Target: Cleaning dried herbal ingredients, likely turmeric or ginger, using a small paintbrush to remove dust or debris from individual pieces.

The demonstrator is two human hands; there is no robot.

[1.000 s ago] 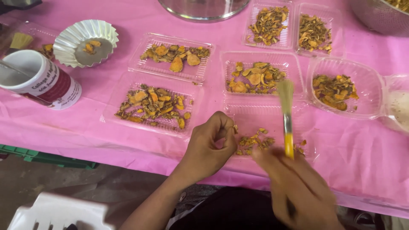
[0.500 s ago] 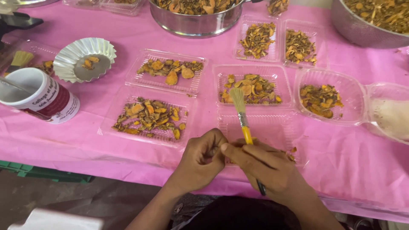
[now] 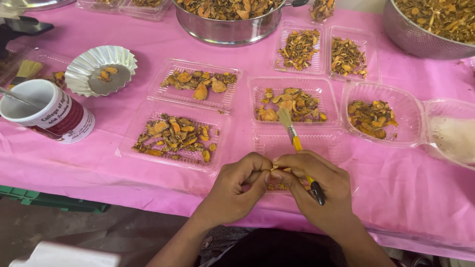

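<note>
Paintbrush | in right hand | bristles pointing away

Clear plastic trays and one labelled mug on the pink tablecloth.
Six shallow clear trays lie in rows mid-table, holding orange-brown dried pieces; two rounded clear tubs sit at right. At left, a white mug bears a dark red label with white lettering.

Both forearms are bare, with no sleeves, rings or watch on left hand or right hand (dark clothing below).
</note>
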